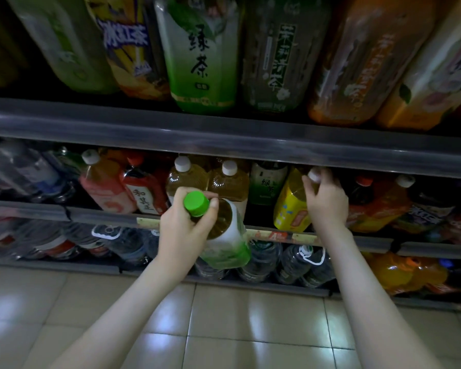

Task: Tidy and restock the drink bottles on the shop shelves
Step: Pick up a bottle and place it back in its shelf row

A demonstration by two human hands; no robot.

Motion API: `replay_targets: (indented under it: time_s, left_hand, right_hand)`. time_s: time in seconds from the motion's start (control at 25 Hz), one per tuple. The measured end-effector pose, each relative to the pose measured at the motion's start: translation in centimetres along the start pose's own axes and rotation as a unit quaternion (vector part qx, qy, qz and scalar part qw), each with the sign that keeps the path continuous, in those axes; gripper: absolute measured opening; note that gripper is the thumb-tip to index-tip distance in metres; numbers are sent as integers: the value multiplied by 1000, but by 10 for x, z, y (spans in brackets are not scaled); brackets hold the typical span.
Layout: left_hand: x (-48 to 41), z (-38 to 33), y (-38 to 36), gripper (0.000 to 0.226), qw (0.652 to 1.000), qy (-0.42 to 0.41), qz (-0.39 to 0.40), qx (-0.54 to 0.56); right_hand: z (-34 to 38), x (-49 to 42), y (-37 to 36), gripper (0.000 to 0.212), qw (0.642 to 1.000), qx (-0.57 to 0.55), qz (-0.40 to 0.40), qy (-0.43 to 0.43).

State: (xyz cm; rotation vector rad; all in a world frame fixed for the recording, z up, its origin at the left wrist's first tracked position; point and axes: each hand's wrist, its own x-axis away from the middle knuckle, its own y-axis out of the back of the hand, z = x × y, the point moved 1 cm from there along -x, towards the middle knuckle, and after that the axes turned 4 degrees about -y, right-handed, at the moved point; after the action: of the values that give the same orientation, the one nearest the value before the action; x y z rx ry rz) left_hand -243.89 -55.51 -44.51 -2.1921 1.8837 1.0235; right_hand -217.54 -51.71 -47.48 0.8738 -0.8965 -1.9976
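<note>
My left hand (183, 222) grips the neck of a green-capped tea bottle (225, 235) with a white and green label, held in front of the middle shelf (104, 214). My right hand (326, 201) grips the shoulder of a yellow-labelled bottle with a white cap (290, 209) that stands tilted on that shelf. Between the two hands stands a green tea bottle (266, 185), with a dark gap in front of it. Two white-capped amber bottles (205, 179) stand just behind my left hand.
Large tea and juice bottles (200, 54) fill the upper shelf behind its grey rail (224, 134). Red and orange bottles (133, 187) crowd the middle shelf. Water jugs (290, 262) and orange drinks (405, 272) line the bottom shelf above a tiled floor (224, 328).
</note>
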Motion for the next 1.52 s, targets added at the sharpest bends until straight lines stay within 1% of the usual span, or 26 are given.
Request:
replay_targets:
  time_s: [0.08, 0.16, 0.24, 0.28, 0.36, 0.44, 0.52, 0.64, 0.68, 0.76, 0.84, 0.88, 0.96, 1.08, 1.16, 1.24, 1.32, 1.36, 1.44, 1.52]
  left_hand:
    - [-5, -4, 9, 18, 999, 43, -4, -6]
    - [-12, -6, 15, 13, 996, 89, -6, -5]
    - [-14, -7, 18, 13, 994, 108, -5, 2]
    - [-14, -7, 16, 16, 995, 96, -3, 1]
    - [-7, -10, 8, 19, 999, 41, 17, -6]
    - [0, -9, -8, 15, 1000, -17, 26, 0]
    - [4, -4, -30, 18, 998, -64, 18, 17]
    - [4, -5, -63, 21, 991, -126, 8, 36]
    - [4, -7, -73, 22, 989, -141, 7, 41]
    - [3, -9, -89, 21, 985, -164, 9, 48]
    - [-2, -7, -101, 23, 986, -160, 17, 48]
    - [-6, -5, -104, 25, 987, -151, 21, 46]
    - [-11, -4, -109, 26, 990, -134, 24, 38]
    - [-19, -2, -110, 28, 991, -131, 23, 26]
    - [-22, 0, -113, 30, 992, -127, 16, 10]
    - [-20, 3, -121, 33, 992, -127, 26, -7]
    - [-16, 7, -132, 36, 989, -138, 40, -33]
    - [-17, 9, -138, 39, 987, -143, 45, -52]
    - [-27, 12, -148, 47, 988, -126, 49, -79]
    - [-39, 9, -153, 53, 990, -100, 45, -90]
  right_hand:
    - [5, -2, 2, 41, 999, 18, 41, -8]
    - [9, 0, 5, 42, 996, 32, 77, -22]
    - [10, 3, 7, 43, 992, 48, 112, -44]
    - [10, 3, 8, 46, 989, 51, 125, -53]
    - [9, 5, 5, 61, 987, 60, 138, -54]
    - [7, 4, 2, 74, 987, 83, 131, -38]
    - [4, 4, 2, 80, 987, 105, 116, -25]
    - [-1, 3, 3, 86, 988, 141, 66, 10]
    - [-4, 4, 2, 88, 990, 126, 55, 19]
    - [-9, 5, -2, 92, 997, 36, 62, 10]
    - [-13, 2, -6, 94, 997, -39, 70, -5]
    - [-14, 1, -8, 95, 996, -56, 67, -1]
    - [-19, -1, -12, 98, 996, -64, 63, 12]
    - [-21, -1, -8, 95, 993, -78, 85, 19]
    - [-21, -2, -1, 93, 994, -52, 91, 32]
    - [-21, 0, 4, 92, 995, 5, 98, 32]
    - [-25, 10, 3, 96, 993, 39, 102, 44]
    - [-28, 17, 2, 99, 992, 40, 97, 68]
    - [-38, 30, -1, 101, 988, 25, 68, 134]
    - [-48, 38, -3, 102, 986, 34, 41, 160]
